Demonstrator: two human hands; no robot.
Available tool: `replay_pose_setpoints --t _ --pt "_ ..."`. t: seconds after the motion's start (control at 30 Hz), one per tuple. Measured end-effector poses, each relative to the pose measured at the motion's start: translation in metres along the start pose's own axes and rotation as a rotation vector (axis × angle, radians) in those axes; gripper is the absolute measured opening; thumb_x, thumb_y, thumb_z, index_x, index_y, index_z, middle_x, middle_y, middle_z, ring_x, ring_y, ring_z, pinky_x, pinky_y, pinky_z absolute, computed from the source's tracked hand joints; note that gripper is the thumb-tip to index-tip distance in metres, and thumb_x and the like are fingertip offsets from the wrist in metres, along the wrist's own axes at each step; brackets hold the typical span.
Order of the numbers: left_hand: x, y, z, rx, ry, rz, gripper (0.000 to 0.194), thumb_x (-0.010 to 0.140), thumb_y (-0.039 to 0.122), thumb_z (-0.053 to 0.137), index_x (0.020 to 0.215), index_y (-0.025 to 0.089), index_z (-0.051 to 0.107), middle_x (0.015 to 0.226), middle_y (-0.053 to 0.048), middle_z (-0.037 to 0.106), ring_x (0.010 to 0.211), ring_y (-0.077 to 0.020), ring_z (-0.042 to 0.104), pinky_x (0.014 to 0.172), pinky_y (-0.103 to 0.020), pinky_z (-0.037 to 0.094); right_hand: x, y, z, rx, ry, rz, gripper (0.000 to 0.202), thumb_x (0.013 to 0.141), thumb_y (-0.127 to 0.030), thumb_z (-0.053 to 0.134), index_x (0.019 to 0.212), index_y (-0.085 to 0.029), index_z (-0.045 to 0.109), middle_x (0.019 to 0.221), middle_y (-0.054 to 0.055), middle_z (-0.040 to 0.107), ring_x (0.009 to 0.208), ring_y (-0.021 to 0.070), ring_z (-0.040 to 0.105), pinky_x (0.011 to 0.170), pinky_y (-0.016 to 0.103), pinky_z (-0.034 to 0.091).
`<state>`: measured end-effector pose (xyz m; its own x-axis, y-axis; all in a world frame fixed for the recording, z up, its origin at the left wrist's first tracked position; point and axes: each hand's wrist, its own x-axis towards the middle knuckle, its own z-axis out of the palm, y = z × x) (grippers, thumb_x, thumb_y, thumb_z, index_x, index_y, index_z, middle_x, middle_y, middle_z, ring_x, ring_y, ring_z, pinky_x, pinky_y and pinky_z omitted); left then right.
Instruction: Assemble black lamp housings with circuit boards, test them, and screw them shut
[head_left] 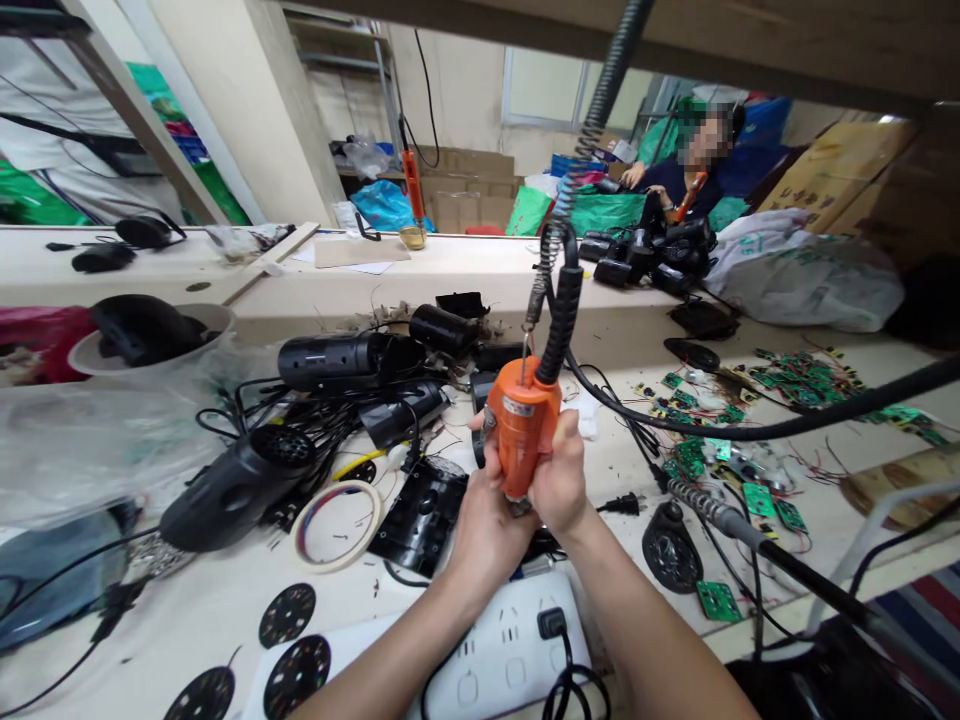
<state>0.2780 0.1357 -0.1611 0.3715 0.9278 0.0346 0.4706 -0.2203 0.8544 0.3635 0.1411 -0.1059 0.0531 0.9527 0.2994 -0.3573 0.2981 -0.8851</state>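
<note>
An orange electric screwdriver (517,430) hangs upright from a coiled spring, its black cable rising from the top. My right hand (561,482) is wrapped around the body, thumb on the right side. Just under the screwdriver's lower end, my left hand (491,525) is closed and touches my right hand. What it holds, if anything, is hidden, as is the screwdriver's tip. Left of my hands lies an open black plastic housing (418,515). A roll of tape (336,527) and a dark tubular housing (232,490) lie further left.
A white power strip (510,640) with a plug in it lies below my forearms. Green circuit boards (802,385) are scattered at right. Nearby, a soldering iron (720,515) crosses the right side. Across the bench sits another person (682,185) beside black housings (649,250).
</note>
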Motion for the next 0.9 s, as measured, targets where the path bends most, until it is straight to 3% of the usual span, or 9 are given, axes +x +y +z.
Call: replay_pose_setpoints --t 0.23,0.37,0.43,0.63,0.9 --pt "0.002 0.001 0.0 -0.082 0.028 0.01 0.018 0.063 0.01 0.066 0.079 0.017 0.061 0.087 -0.008 0.065 0.088 -0.0266 0.064 0.072 -0.034 0.053 0.006 0.004 -0.001 -0.053 -0.083 0.029 0.089 0.074 -0.091 0.021 0.063 -0.014 0.065 0.049 0.004 0.052 0.043 0.0144 0.049 0.045 0.027 0.043" --pt "0.001 0.003 0.0 -0.136 0.05 0.016 0.036 0.063 0.01 0.065 0.097 0.017 0.061 0.098 -0.008 0.067 0.089 -0.0243 0.065 0.073 -0.031 0.054 0.009 0.003 0.001 -0.113 -0.109 0.045 0.089 0.072 -0.092 0.021 0.056 -0.015 0.061 0.048 0.004 0.052 0.044 0.0135 0.05 0.044 0.025 0.041" --pt "0.001 0.002 0.001 -0.151 0.059 0.017 0.039 0.063 0.011 0.064 0.101 0.016 0.06 0.099 -0.008 0.066 0.09 -0.0242 0.065 0.074 -0.031 0.054 0.011 0.005 0.002 -0.123 -0.121 0.053 0.089 0.072 -0.093 0.022 0.056 -0.014 0.061 0.048 0.005 0.052 0.044 0.0133 0.051 0.043 0.024 0.04" --pt "0.002 0.0 0.002 -0.13 0.051 0.006 0.026 0.062 0.014 0.068 0.088 0.016 0.063 0.093 -0.009 0.066 0.09 -0.0264 0.063 0.077 -0.036 0.053 0.015 0.01 -0.003 -0.118 -0.104 0.102 0.096 0.066 -0.096 0.013 0.057 -0.014 0.062 0.044 0.004 0.05 0.04 0.0121 0.048 0.039 0.022 0.037" --pt "0.002 0.003 0.0 -0.084 0.03 -0.045 0.026 0.061 0.013 0.072 0.086 0.016 0.063 0.088 -0.006 0.067 0.084 -0.0246 0.064 0.072 -0.032 0.053 0.015 0.01 -0.002 -0.05 -0.102 0.193 0.096 0.06 -0.099 0.019 0.064 -0.015 0.064 0.044 0.001 0.049 0.036 0.0096 0.042 0.034 0.02 0.032"
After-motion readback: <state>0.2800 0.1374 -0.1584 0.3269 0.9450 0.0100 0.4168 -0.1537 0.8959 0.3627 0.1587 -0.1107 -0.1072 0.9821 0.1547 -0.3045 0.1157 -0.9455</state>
